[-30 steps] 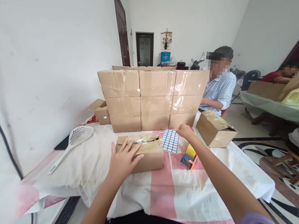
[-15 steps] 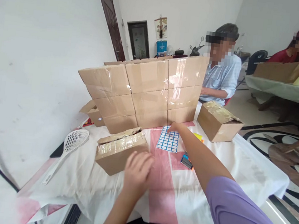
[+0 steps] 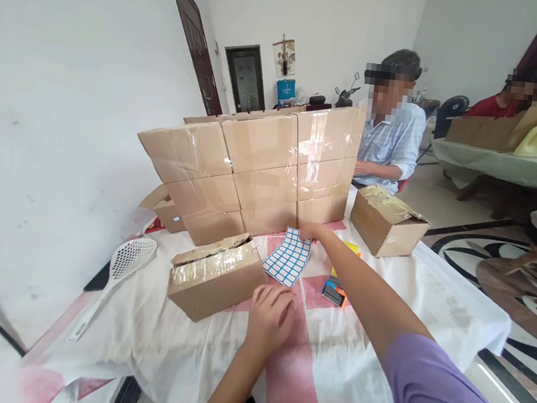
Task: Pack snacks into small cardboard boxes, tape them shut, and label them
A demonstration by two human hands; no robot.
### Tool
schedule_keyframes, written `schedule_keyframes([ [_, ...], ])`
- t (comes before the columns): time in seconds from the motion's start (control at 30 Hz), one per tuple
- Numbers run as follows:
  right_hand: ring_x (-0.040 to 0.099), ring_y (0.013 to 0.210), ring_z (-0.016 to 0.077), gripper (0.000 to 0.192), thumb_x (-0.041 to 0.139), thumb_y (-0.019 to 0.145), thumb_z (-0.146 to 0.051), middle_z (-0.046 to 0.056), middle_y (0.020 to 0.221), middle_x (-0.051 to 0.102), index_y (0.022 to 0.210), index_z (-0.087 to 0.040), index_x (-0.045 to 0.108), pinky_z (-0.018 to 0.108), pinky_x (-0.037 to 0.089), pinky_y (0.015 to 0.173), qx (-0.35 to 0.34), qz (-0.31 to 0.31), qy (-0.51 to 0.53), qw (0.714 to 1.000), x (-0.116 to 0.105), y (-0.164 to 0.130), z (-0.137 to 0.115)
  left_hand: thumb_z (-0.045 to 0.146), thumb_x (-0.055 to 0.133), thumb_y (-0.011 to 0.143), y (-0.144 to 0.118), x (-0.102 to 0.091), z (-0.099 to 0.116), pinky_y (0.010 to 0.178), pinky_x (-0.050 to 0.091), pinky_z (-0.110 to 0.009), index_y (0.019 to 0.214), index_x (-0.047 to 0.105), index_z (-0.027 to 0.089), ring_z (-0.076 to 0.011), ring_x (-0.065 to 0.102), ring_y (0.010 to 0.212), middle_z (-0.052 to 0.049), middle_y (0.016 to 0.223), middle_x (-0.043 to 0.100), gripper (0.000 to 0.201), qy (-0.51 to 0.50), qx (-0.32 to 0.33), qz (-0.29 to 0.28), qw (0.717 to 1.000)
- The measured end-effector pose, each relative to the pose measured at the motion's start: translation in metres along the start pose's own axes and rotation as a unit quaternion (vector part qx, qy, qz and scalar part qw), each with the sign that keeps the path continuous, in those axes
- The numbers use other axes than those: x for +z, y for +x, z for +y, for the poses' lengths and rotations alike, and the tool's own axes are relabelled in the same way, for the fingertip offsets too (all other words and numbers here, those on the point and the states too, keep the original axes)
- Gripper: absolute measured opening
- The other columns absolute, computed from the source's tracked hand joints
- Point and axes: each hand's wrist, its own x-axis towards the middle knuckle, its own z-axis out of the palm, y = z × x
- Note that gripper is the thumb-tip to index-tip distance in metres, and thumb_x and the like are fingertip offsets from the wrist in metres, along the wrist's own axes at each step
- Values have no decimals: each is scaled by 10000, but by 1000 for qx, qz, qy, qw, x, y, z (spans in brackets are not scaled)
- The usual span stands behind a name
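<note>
Centre of frame: a blue-and-white label sheet [image 3: 286, 260] lies on the cloth-covered tabletop [image 3: 341, 371], visibly bowed. Its upper right corner is gripped by the right hand [image 3: 312, 231], fingers closed together; thumb placement is hidden. The left hand [image 3: 270, 315] is set just below the sheet, fingers loosely bent and partly open; nothing is seen held, though the palm is out of view.

Left of the sheet, a near box [image 3: 217, 284] is set down at an angle, untouched by either hand. Its top is crossed by glossy tape, yet a dark gap is left along the far edge, so closure is judged incomplete. No label is made out on its visible faces. On the sheet, rows look mostly filled; whether any label has been peeled cannot be told.

Right of centre, a second box [image 3: 389, 223] is taped likewise, its near end slightly raised. Beyond, upper centre, a box stack [image 3: 262, 168] is closed and taped, three high and three across. Handling of the sheet is judged to be at an early stage.
</note>
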Motion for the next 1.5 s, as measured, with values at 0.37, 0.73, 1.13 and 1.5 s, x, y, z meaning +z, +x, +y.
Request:
schedule_keyframes([
  [0.37,661,953,198,131,538,965,-239,27,1046,717,1024,-205,650,280,483,790,-318,87,232,915,-5,-188,21,375,565,990,59,-77,33,1115,461,-506,1358,584,250,-278,602,1282,-100,1336,676,389,-52,-141,148,977],
  [0.73,497,650,123,248,496,1021,-255,-32,701,544,781,-202,536,268,330,604,-335,73,195,919,14,-237,17,280,496,1026,41,-76,74,912,498,-389,1367,615,305,-222,663,1009,-45,1068,746,361,-46,-123,77,988],
  [1.13,588,739,138,217,476,1012,-121,-10,817,654,889,-194,640,273,435,706,-428,58,301,850,37,-230,19,261,661,938,33,-75,79,1072,414,-420,1227,626,246,-217,701,1094,-40,1188,756,291,2,-36,59,998],
  [1.5,616,813,131,237,434,1035,-99,-4,885,672,971,-192,642,247,451,747,-454,53,297,838,35,-249,20,159,632,942,25,-85,82,1091,401,-427,1200,655,239,-187,735,1042,-39,1171,775,271,-4,7,40,999],
])
